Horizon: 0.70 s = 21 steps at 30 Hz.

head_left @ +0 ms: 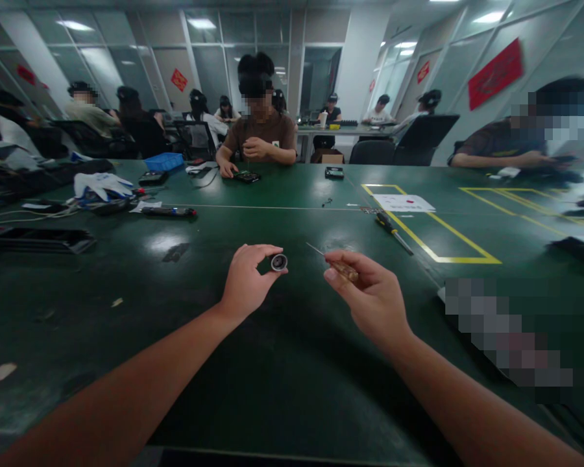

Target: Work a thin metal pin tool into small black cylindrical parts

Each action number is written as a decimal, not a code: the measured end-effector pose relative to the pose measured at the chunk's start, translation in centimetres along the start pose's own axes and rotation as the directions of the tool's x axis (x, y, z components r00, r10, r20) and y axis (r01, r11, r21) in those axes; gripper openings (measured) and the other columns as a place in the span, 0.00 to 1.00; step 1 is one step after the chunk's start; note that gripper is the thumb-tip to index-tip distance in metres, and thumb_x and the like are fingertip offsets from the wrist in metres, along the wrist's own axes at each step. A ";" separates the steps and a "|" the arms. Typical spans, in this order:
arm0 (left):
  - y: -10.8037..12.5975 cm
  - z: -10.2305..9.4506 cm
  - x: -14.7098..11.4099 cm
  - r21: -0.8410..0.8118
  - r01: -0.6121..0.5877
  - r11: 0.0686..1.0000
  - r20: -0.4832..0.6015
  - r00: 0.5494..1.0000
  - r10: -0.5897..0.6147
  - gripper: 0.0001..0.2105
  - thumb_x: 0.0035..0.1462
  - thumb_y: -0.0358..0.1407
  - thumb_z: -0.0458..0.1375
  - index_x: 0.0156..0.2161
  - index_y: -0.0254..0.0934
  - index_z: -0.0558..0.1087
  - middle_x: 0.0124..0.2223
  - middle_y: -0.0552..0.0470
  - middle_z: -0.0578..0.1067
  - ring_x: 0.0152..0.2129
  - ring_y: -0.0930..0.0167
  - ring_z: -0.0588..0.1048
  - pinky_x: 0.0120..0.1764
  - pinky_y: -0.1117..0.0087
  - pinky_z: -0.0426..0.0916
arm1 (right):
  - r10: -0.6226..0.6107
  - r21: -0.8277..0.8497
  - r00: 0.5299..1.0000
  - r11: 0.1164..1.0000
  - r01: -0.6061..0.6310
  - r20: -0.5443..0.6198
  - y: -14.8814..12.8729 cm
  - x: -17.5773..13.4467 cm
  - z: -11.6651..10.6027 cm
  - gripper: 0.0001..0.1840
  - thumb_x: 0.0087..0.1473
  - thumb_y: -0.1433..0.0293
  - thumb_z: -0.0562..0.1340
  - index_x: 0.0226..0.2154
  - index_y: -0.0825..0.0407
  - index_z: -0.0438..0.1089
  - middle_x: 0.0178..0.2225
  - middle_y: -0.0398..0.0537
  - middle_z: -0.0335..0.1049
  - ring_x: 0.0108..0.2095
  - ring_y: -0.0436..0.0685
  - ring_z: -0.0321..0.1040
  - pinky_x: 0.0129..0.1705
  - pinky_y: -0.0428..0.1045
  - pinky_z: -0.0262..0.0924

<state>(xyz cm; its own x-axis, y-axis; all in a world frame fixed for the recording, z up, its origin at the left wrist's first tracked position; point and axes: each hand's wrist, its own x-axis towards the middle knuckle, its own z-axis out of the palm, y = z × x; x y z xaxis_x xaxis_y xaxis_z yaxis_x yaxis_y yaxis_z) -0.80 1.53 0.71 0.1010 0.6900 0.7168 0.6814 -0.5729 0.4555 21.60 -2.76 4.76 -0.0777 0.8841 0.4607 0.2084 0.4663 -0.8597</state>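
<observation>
At the centre of the frame the left hand [246, 280] pinches a small round metal part [279, 262] between thumb and fingertips, raised above the dark green surface [282, 383] with its open end turned toward the camera. Just right of it the right hand [370, 295] is closed around a small screwdriver [338, 264] — amber handle in the fingers, thin shaft slanting up and left, its tip near the round part but apart from it.

Beyond the hands, right of centre, a black-and-yellow screwdriver [393, 230] lies on the surface beside a rectangle of yellow tape [433, 240], with a white sheet [403, 203] inside its far end. At the left of the frame sit white gloves [102, 187], a black pen-like tool [168, 211] and a blue bin [164, 161].

Across the surface, in the upper middle, a person in a brown shirt [260, 133] rests one hand by a small dark device [246, 176] — another person leans on the surface at the upper right.
</observation>
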 end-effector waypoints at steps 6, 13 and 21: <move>0.3 -0.2 0.0 -0.018 -0.008 1.000 0.044 0.999 0.009 0.16 0.54 0.34 0.70 0.48 0.44 0.77 0.49 0.51 0.82 0.48 0.62 0.79 0.59 0.50 0.64 | -0.170 -0.291 0.985 0.942 0.170 0.025 -0.9 -1.0 0.2 0.10 0.62 0.66 0.63 0.44 0.48 0.77 0.35 0.48 0.81 0.32 0.56 0.77 0.37 0.51 0.70; 0.8 -0.3 -0.1 -0.026 -0.030 0.999 0.072 0.997 0.032 0.15 0.55 0.35 0.69 0.48 0.45 0.78 0.51 0.52 0.82 0.49 0.62 0.79 0.62 0.46 0.60 | -0.283 -0.445 0.955 0.847 0.292 0.087 -0.9 -0.8 0.1 0.08 0.61 0.69 0.62 0.42 0.49 0.75 0.33 0.46 0.81 0.30 0.55 0.78 0.36 0.49 0.71; 0.7 -0.2 -0.2 -0.010 -0.037 0.999 0.068 0.997 0.037 0.16 0.55 0.36 0.70 0.49 0.46 0.78 0.50 0.52 0.82 0.49 0.63 0.79 0.63 0.46 0.58 | -0.397 -0.450 0.905 0.787 0.422 0.154 -0.8 -0.6 0.2 0.07 0.61 0.72 0.62 0.42 0.51 0.74 0.34 0.46 0.80 0.30 0.52 0.77 0.35 0.46 0.70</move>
<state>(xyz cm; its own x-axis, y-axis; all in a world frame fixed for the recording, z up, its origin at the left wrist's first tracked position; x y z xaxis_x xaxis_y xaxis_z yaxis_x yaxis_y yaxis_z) -0.45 0.91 0.98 0.1757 0.6968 0.6954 0.6703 -0.6020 0.4339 21.23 -3.65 5.13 -0.3030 0.6196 0.7241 0.5696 0.7269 -0.3836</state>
